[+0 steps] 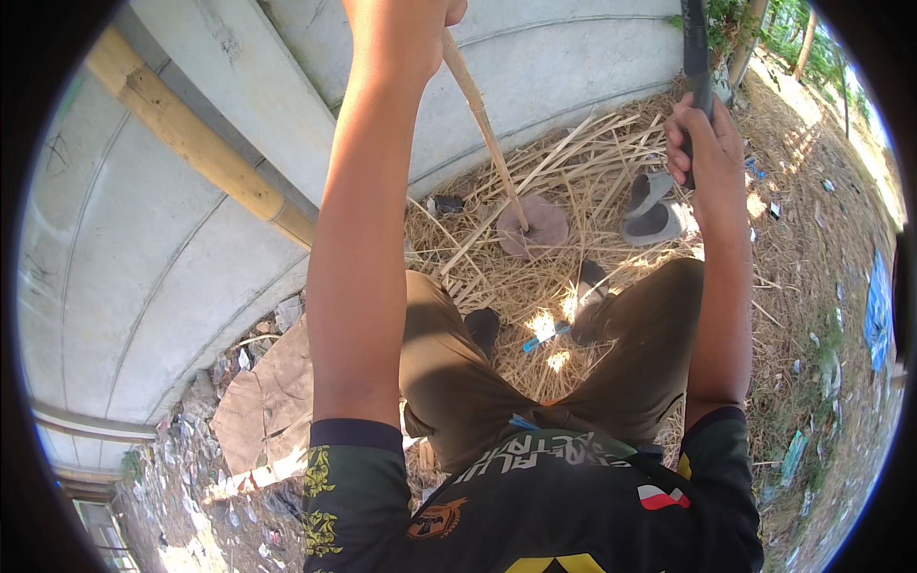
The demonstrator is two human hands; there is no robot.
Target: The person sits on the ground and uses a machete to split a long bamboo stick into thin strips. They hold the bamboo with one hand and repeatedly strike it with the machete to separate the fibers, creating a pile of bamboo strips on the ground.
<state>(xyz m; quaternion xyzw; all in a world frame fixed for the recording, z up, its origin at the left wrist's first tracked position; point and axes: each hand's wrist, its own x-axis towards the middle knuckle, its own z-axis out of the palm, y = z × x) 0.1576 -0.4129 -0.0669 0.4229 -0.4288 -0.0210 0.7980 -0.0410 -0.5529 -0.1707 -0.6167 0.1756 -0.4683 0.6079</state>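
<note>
At the top edge, partly cut off, my left hand [406, 29] is closed around the upper part of a long bamboo stick [482, 124]. The stick slants down and its lower end rests on a round, flat wooden block [546, 224] on the ground. Up at the right, away from the stick, my right hand [709, 143] grips the black handle of a large knife [696, 43]. Its dark blade points upward and runs out of the picture.
Split bamboo strips [611, 153] and shavings lie around the block. A pair of grey sandals [654, 222] sits to its right. A concrete wall [573, 67] stands ahead, with a bamboo pole [181, 134] leaning at left. Brown cardboard [263, 406] and litter cover the ground.
</note>
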